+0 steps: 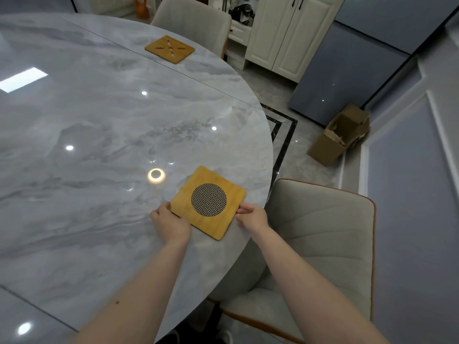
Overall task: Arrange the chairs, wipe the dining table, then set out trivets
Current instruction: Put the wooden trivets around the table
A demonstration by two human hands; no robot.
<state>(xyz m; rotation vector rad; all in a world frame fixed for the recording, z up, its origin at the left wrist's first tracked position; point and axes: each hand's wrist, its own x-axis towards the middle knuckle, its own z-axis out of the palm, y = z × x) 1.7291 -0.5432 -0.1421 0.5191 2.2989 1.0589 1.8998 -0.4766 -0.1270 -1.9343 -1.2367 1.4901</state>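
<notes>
A square bamboo trivet [185, 194] with a round metal mesh centre lies flat on the grey marble dining table [99, 125], near its right edge. My left hand [170, 223] grips the trivet's left corner. My right hand [252, 216] pinches its right corner. A second bamboo trivet [169, 49], with cut-out slots, lies at the far side of the table. One beige upholstered chair [320, 234] stands tucked at the table's right edge beside my right arm. Another beige chair [191, 17] stands at the far edge behind the slotted trivet.
An open cardboard box [339, 135] sits on the tiled floor to the right, against a blue-grey wall. A cream cabinet [288, 33] stands at the back. An orange object [142, 7] rests on the floor at the far left of the room.
</notes>
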